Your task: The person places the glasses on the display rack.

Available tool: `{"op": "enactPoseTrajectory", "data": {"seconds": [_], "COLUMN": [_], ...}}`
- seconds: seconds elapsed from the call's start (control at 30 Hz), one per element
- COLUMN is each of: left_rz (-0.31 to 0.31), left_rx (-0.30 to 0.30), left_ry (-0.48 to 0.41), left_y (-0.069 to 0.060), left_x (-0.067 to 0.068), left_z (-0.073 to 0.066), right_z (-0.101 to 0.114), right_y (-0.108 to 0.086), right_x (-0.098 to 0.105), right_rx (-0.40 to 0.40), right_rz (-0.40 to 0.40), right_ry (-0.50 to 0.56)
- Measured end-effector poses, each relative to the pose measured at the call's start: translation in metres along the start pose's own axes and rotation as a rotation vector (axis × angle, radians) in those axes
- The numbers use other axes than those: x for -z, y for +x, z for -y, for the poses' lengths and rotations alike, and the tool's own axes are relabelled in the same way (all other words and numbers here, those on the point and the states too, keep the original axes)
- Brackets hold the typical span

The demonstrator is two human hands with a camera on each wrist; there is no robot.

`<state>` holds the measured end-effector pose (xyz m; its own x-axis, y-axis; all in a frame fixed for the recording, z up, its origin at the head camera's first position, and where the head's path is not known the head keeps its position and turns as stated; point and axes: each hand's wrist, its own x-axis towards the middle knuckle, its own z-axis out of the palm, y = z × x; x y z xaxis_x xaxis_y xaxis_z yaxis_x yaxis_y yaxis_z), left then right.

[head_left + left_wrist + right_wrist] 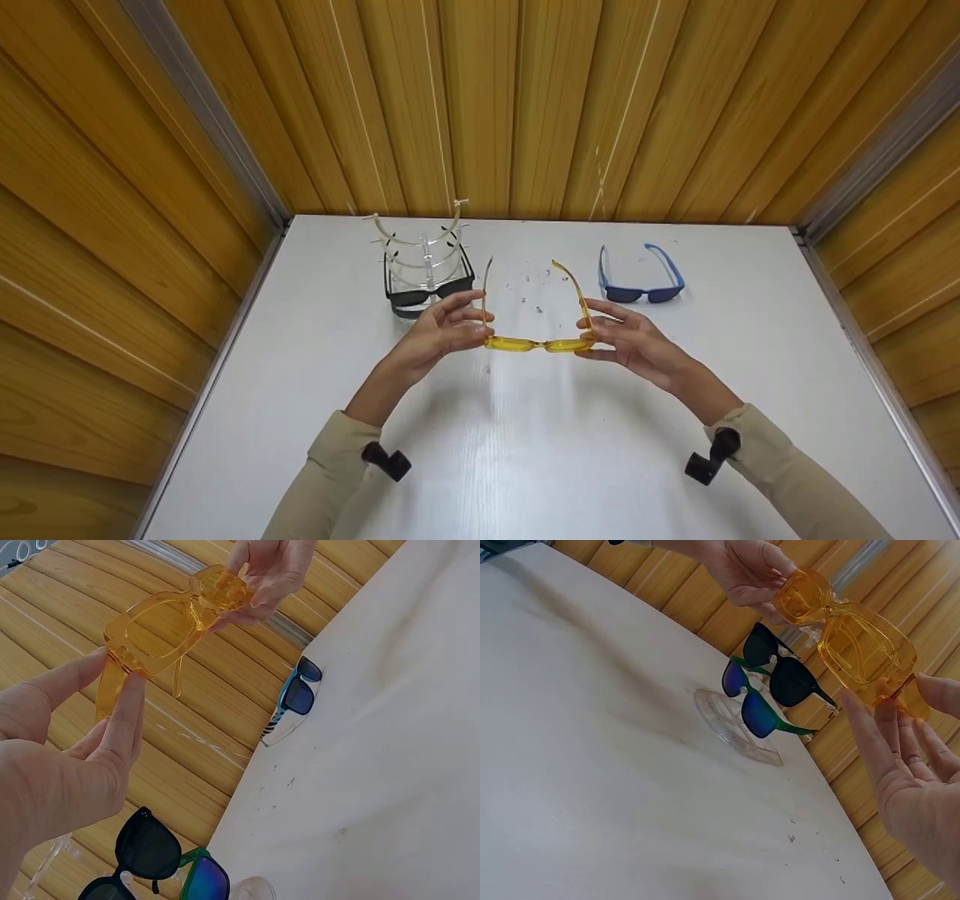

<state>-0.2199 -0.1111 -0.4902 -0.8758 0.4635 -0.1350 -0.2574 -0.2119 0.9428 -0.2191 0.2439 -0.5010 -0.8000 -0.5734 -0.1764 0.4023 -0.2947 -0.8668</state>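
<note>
Glasses with see-through yellow frames (540, 346) hang in the air above the white table (480, 457), front turned toward me and both temples spread open toward the wooden back wall (480, 112). My left hand (441, 331) pinches one outer corner by the hinge, thumb against fingers, and my right hand (636, 343) pinches the opposite corner in much the same way, so my grip is closed on the frame at both ends. To handle them well, I judge that light, equal pressure matters most: the plastic looks springy, and pulling the corners apart would strain the hinges. Both hands should move as a pair, level with each other, so that the bridge does not twist, and my fingertips belong on the rims and hinges rather than across the lenses, where they would likely leave smudges. Around me, a clear display stand (427, 259) is the main obstacle: it rises just beyond my left hand, bearing black sunglasses (791, 681) and, lower, green-framed sunglasses (758, 714), and its thin curved branches could snag an open temple. Blue sunglasses (646, 293) rest on the table beyond my right hand, temples open too. Small specks (538, 309) lie scattered between, too tiny to identify.
</note>
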Motion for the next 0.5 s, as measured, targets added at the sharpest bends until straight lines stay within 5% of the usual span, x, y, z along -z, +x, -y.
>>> {"op": "enactPoseTrajectory", "data": {"seconds": [0.5], "left_rz": [-0.052], "left_rx": [-0.005], "left_ry": [0.044], "left_y": [-0.018], "left_x": [0.015], "left_z": [-0.005], "right_z": [0.003], "right_y": [0.014], "right_x": [-0.02], "right_rx": [-0.002], "right_rz": [0.01], "right_ry": [-0.081]}}
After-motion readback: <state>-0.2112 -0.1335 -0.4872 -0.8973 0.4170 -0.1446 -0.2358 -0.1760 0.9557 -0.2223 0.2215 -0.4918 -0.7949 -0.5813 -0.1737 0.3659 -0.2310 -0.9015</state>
